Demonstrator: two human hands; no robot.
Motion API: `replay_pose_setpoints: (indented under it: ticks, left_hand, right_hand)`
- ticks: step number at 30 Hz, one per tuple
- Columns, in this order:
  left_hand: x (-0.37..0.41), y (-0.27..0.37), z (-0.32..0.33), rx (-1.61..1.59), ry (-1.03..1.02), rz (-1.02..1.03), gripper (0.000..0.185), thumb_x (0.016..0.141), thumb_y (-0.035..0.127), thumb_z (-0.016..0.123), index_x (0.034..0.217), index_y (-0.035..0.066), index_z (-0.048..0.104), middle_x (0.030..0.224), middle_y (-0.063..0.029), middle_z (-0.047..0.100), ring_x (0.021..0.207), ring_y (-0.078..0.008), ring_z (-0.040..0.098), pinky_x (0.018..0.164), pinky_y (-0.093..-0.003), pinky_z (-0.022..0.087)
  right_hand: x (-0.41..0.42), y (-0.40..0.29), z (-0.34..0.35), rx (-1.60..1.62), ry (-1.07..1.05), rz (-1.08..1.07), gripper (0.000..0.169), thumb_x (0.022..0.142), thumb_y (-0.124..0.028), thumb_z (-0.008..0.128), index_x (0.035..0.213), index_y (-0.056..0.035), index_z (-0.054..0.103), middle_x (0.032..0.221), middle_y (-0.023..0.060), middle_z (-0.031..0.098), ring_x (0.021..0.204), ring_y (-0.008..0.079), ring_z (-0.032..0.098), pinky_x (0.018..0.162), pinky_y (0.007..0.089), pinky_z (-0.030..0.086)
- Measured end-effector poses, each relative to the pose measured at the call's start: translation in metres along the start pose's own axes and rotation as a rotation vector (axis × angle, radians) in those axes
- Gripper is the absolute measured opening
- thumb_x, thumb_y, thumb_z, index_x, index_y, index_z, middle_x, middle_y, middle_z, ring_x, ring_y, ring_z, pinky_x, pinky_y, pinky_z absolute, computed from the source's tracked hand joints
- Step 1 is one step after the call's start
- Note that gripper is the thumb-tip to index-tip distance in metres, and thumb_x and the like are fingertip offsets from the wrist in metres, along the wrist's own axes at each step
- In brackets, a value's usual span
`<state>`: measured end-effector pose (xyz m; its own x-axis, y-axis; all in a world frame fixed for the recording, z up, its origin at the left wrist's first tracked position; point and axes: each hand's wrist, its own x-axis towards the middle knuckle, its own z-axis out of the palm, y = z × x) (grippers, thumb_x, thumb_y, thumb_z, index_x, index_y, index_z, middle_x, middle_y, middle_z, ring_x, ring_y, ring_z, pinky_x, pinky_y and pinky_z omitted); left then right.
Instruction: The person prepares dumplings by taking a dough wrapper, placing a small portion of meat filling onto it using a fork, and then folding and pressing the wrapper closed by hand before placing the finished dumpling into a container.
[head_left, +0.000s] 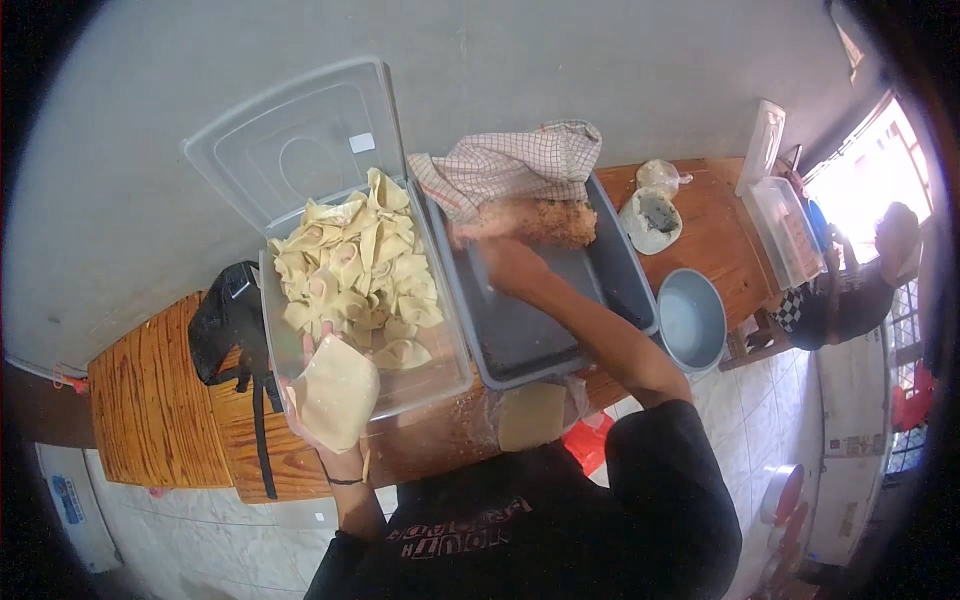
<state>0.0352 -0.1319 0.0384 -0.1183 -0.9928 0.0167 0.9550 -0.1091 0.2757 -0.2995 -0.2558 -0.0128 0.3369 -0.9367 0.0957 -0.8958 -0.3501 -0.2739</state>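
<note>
On my left hand (307, 431) lies a pale square dough wrapper (337, 394), covering most of the palm. This hand is at the near left corner of a clear plastic box (442, 367) that holds many folded, filled dumplings (360, 262). My right hand (514, 266) reaches into a grey plastic tub (540, 322), beside a mass of pinkish minced filling (559, 223). Motion blurs that hand, and its fingertips cannot be made out. A checked cloth (517, 161) covers the far part of the filling.
More wrappers (531, 416) lie in plastic at the near table edge. Right of the tub are a round grey-blue container (691, 319), an opened white bag (652, 221) and a tied plastic bag (660, 178). A black bag (225, 322) sits left. Another person (847, 300) is far right.
</note>
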Motion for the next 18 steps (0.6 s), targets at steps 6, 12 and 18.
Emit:
replay_pose_setpoints:
  ticks: [6, 12, 18]
  left_hand:
    - [0.001, 0.001, 0.002, -0.027, 0.026, -0.001, 0.073, 0.095, 0.052, 0.035, 0.151, 0.009, 0.017, 0.158, -0.0154, 0.01, 0.141, -0.0318, 0.026, 0.111, -0.0639, 0.016]
    - [0.002, -0.003, 0.001, 0.0, 0.025, 0.009, 0.072, 0.095, 0.052, 0.034, 0.15, 0.008, 0.018, 0.157, -0.0158, 0.012, 0.141, -0.0323, 0.026, 0.111, -0.0638, 0.016]
    - [-0.005, -0.007, 0.0, 0.036, 0.003, -0.03, 0.075, 0.093, 0.051, 0.039, 0.15, 0.007, 0.018, 0.156, -0.0182, 0.014, 0.141, -0.0326, 0.026, 0.111, -0.0618, 0.018]
  right_hand:
    - [0.008, 0.013, -0.012, -0.017, 0.141, 0.067, 0.021, 0.08, -0.01, 0.054, 0.095, 0.0045, 0.057, 0.082, 0.0246, 0.065, 0.076, 0.0407, 0.065, 0.073, 0.0488, 0.054]
    - [0.005, 0.017, 0.002, 0.235, 0.283, -0.085, 0.017, 0.082, -0.011, 0.052, 0.083, 0.0035, 0.061, 0.075, 0.0207, 0.065, 0.073, 0.0381, 0.065, 0.069, 0.0457, 0.053]
    - [-0.082, -0.035, -0.098, 0.793, -0.061, 0.267, 0.022, 0.086, -0.013, 0.059, 0.105, -0.0056, 0.067, 0.081, 0.0126, 0.07, 0.072, 0.0316, 0.066, 0.067, 0.0384, 0.051]
